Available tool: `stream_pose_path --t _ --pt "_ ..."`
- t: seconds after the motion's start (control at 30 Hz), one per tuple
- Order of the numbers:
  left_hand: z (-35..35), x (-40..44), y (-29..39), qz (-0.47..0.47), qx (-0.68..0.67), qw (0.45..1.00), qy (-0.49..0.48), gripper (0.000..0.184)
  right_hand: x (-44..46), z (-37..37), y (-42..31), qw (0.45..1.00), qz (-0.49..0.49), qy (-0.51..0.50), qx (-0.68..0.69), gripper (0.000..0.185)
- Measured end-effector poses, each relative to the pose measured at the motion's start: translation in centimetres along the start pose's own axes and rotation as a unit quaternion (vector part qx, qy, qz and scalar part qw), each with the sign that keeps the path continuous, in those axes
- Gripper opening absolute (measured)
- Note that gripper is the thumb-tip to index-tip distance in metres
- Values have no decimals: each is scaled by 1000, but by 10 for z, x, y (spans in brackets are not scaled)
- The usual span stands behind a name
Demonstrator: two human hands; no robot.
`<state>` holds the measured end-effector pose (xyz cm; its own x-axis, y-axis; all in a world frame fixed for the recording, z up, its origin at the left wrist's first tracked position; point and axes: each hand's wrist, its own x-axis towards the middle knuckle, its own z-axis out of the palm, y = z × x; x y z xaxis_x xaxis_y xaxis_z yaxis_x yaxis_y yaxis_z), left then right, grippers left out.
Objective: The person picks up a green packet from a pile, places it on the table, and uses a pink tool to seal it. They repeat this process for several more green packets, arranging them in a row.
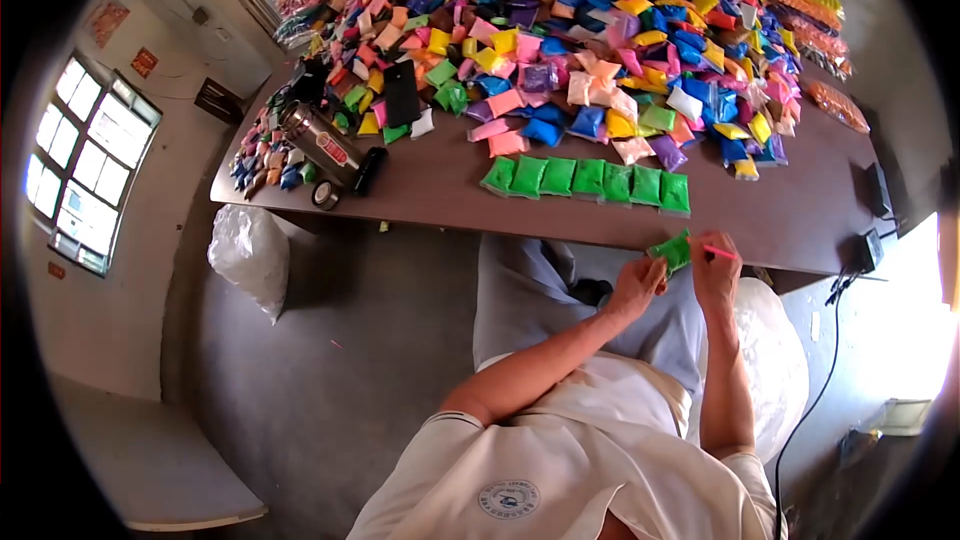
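Just off the table's front edge, my left hand (637, 286) is closed on the lower left end of a green packet (673, 251). My right hand (716, 270) is at the packet's right side, its fingers closed round a thin pink stick (718, 253) that points toward the packet. Above my hands, a row of several green packets (588, 178) lies side by side along the front of the brown table (420, 192).
A large heap of coloured packets (560, 30) covers the back of the table. A metal flask (322, 143), a black phone (402, 94) and small packets stand or lie at the left. Black adapters (872, 250) and a cable are at the right edge. Plastic bags (250, 255) flank the table.
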<state>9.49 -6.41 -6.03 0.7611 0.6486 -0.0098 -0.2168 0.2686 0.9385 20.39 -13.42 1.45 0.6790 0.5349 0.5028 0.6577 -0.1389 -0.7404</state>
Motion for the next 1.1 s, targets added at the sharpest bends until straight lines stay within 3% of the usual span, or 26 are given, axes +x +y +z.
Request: stream_pose_path --t 0.07,0.13,0.2,0.33,0.4,0.47,0.53,0.57,0.67,0.73,0.8,0.87,0.93,1.07,1.1 --pt "-4 -1 -2 -9 32 999 7 35 -4 -3 -8 996 -71 -58 7 11" --pt "-5 -1 -2 -8 23 1000 -1 36 -3 -6 -9 995 -75 -65 2 10" --pt "-3 -2 2 -7 18 1000 5 36 0 -8 -9 998 -11 -39 46 9" --pt "-2 -1 1 1 9 1000 -5 36 2 -9 -16 996 -32 -52 71 8" --pt "0 2 -2 -17 -5 1000 -1 36 -1 -1 -7 988 -77 -127 31 7" --pt "0 6 -7 -19 -13 1000 -1 35 4 2 1 990 -67 -122 20 8" --pt "0 2 -6 -27 -23 999 -1 35 11 5 15 992 -53 -93 -73 9" --pt "2 0 -1 -16 10 1000 3 35 14 7 19 993 -72 -39 -88 9" --pt "-2 5 3 -8 37 999 4 36 18 -5 9 1000 -8 -1 -1 7" --pt "-3 -3 -2 -28 29 999 2 36 6 -8 0 1000 -2 -8 24 8" --pt "0 0 1 -7 37 999 11 37 -7 -3 -2 995 -73 -67 34 8" --pt "2 0 -2 -20 59 998 8 36 -11 4 -2 996 2 -90 9 8" --pt "-1 8 -5 -36 -37 999 3 35 -4 5 4 997 -16 -73 -13 8" --pt "4 9 5 -32 -4 999 7 35 0 2 -3 998 -23 -49 -10 8" --pt "5 8 7 -30 -1 1000 9 36 -3 -3 -9 997 19 -68 -6 8"
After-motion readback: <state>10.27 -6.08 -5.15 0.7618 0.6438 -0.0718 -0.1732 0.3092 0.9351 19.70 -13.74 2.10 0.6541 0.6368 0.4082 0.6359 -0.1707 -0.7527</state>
